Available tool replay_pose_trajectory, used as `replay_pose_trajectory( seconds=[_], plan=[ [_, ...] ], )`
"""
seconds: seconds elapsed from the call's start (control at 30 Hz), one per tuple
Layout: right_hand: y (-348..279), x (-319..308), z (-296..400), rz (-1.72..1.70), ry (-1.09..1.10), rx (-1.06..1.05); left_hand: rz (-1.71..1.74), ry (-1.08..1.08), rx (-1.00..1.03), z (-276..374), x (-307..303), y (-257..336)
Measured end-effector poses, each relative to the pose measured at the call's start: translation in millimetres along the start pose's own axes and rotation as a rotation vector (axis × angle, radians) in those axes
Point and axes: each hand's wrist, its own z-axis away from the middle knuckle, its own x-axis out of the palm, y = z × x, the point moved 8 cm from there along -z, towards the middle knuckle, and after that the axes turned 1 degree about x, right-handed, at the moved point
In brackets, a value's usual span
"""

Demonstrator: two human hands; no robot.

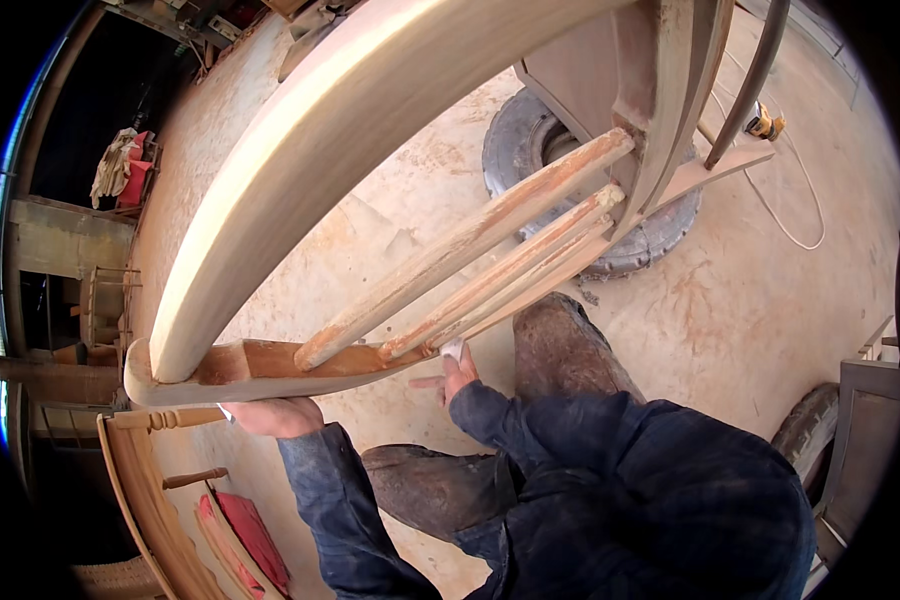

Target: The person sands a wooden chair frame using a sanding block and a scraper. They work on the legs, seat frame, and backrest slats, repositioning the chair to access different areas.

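Note:
A pale bare-wood chair frame [270, 217] with a broad curved member spans the view before me. Its round spindles [465, 247] run from a shaped end rail [270, 367] up to a curved side piece at the right, with reddish-brown patches along them. Against the underside of the end rail, my left hand [281, 418] grips, its fingers partly hidden; a small white edge shows by its fingertips. My right hand [459, 377] pinches a small white folded piece [452, 349], perhaps sandpaper, against the rail near the lowest spindles. Its other fingers extend to the left.
A large tyre [517, 150] lies beneath the frame. On the dusty floor at right sit a yellow power sander [766, 124] and its pale cord [817, 232]. Turned-wood furniture [131, 480] with red cushions [251, 532] stands at lower left; another tyre [806, 435] and a dark cabinet [866, 442] at right.

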Motion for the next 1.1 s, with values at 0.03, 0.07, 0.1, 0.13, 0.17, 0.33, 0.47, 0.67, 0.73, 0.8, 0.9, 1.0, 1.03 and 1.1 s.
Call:
replay_pose_trajectory(
  seconds=[0.03, 0.07, 0.1, 0.13, 0.17, 0.33, 0.47, 0.67, 0.73, 0.8, 0.9, 1.0, 1.03, 1.1],
  plan=[
    [1, 3, 17, 0.018, -0.031, -0.003, 0.008, -0.046, 0.013, 1, 5, 3],
    [1, 5, 26, 0.036, -0.062, -0.005, -0.019, -0.030, -0.008, 3, 6, 2],
    [3, -3, 12, 0.016, -0.012, -0.009, -0.047, -0.014, -0.029, 5, 7, 0],
    [5, -11, -13, -0.004, 0.037, -0.012, -0.075, 0.002, -0.051, 8, 9, 0],
    [4, -17, -25, -0.026, 0.084, -0.017, -0.054, -0.019, -0.049, 7, 9, -2],
    [3, 4, 27, 0.029, -0.056, 0.045, 0.020, 0.027, 0.020, 7, 4, 6],
    [10, -25, -42, -0.026, -0.016, -0.047, 0.013, 0.006, -0.015, 6, 8, -6],
    [6, -17, -12, 0.056, 0.092, -0.025, 0.012, -0.032, 0.018, 1, 1, -4],
    [-1, -14, -21, 0.065, 0.119, -0.028, 0.025, -0.006, 0.009, 2, 5, -6],
    [-5, -18, -10, 0.117, 0.133, 0.007, 0.008, 0.011, 0.039, -5, 4, -4],
    [-30, -7, 69, 0.608, -0.074, 0.142, -0.019, -0.069, 0.012, 5, 8, 6],
    [-113, -16, 113, 0.925, -0.167, -0.472, 0.032, -0.035, 0.011, 9, 10, 5],
    [-142, -14, 132, 1.008, -0.187, -0.809, 0.051, -0.040, 0.007, 7, 11, 5],
    [-201, -51, 133, 1.234, 0.027, -0.759, 0.074, -0.058, 0.016, 8, 11, 7]
  ],
)
